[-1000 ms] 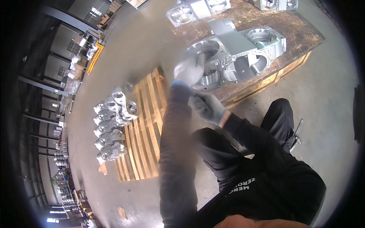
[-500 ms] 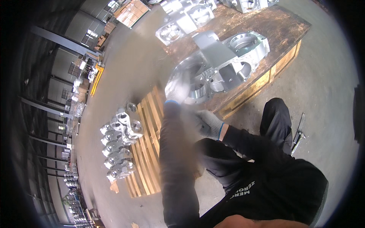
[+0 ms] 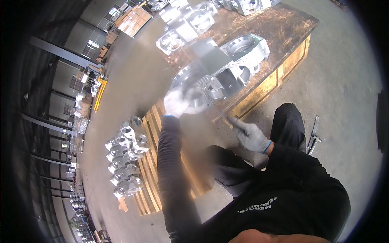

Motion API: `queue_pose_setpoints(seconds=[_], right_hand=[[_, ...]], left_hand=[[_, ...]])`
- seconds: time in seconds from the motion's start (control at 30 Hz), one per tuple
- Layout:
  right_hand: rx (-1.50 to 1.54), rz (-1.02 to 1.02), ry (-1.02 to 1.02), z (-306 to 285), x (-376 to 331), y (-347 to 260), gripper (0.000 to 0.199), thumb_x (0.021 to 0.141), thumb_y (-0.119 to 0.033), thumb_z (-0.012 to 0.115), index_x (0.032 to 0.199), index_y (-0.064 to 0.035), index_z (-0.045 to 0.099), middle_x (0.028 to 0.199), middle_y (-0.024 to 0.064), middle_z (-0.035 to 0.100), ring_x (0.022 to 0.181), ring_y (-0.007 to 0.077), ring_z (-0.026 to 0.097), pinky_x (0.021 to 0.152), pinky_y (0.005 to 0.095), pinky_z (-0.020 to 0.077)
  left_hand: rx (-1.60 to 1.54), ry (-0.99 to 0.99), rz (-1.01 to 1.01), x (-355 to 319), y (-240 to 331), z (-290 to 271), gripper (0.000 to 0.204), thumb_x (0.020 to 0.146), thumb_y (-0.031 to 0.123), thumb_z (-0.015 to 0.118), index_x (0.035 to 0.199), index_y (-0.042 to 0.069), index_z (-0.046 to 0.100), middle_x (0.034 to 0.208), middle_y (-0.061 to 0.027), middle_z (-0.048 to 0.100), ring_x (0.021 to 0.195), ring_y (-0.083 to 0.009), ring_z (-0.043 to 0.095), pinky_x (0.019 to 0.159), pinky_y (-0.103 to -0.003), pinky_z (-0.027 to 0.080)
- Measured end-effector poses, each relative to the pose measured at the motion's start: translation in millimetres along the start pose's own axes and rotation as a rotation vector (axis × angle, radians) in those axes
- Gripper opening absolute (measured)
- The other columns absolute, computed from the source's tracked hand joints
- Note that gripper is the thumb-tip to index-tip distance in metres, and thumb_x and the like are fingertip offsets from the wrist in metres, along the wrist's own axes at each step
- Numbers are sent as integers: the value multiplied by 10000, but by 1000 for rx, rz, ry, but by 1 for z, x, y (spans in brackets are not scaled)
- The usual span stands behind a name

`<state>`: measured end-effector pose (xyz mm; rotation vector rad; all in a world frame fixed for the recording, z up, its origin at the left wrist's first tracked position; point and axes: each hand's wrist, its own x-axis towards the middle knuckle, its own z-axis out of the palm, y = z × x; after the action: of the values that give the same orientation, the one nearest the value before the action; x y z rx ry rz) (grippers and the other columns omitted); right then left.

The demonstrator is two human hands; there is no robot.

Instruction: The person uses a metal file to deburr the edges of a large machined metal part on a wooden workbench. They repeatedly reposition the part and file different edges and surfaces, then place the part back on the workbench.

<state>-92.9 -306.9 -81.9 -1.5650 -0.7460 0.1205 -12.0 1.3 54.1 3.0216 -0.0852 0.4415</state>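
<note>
A large silvery cast metal housing [image 3: 210, 67] with round bores lies at the near end of a wooden-topped bench [image 3: 279, 28]. My left hand [image 3: 175, 104], in a white work glove with a blue cuff, is at the housing's near left end, beside a round bore. Glare and haze smear its fingers, so its grip does not show. Lower and to the right, my right hand [image 3: 252, 136], in a grey-white glove, is apart from the housing, just off the bench's front edge. Its fingers stretch toward the bench corner, and nothing shows in them.
More metal housings [image 3: 170, 41] stand on the bench's far part. Left of my left arm is a slatted wooden pallet [image 3: 150, 178] with several silvery castings [image 3: 125, 162]. Hand tools [image 3: 314, 137] lie on the floor beyond my knee. Stacked cartons [image 3: 133, 22] stand far back.
My right hand has moved right, away from my left hand, and its fingers have straightened. My left hand has stayed by the housing's end. The whole view has shifted a little.
</note>
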Motion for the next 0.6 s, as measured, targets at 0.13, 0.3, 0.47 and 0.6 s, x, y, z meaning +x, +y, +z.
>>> queue_pose_setpoints(seconds=[0.13, 0.3, 0.47, 0.6], right_hand=[[-180, -86, 137, -10, 26, 11, 491, 1050, -50, 586, 1540, -80, 555, 1244, 283, 702, 1143, 292, 753, 911, 367, 592], [-211, -55, 89, -13, 48, 26, 490, 1046, -48, 607, 1532, -89, 567, 1309, 270, 676, 1212, 334, 714, 942, 364, 589], [12, -73, 77, -7, 50, 33, 519, 1026, -14, 606, 1538, -82, 561, 1419, 261, 623, 1282, 286, 679, 1002, 350, 568], [-60, -47, 95, -6, 38, 31, 530, 1017, -24, 638, 1538, -91, 565, 1386, 250, 658, 1234, 267, 715, 972, 344, 583]], left_hand=[[-77, -41, -115, 0, 4, 3, 408, 1007, 518, 607, 1242, 228, 773, 983, -180, 773, 986, -397, 730, 896, -488, 560], [-97, -8, -186, 2, 11, 7, 443, 983, 556, 636, 1182, 196, 799, 980, -183, 772, 961, -400, 731, 880, -482, 563], [-38, 65, -146, -4, 19, 8, 445, 981, 535, 652, 1046, 126, 814, 924, -176, 765, 904, -386, 732, 833, -478, 568], [-119, 100, -94, -6, 18, 10, 416, 990, 499, 650, 981, 112, 803, 897, -173, 752, 876, -385, 725, 804, -462, 568]])
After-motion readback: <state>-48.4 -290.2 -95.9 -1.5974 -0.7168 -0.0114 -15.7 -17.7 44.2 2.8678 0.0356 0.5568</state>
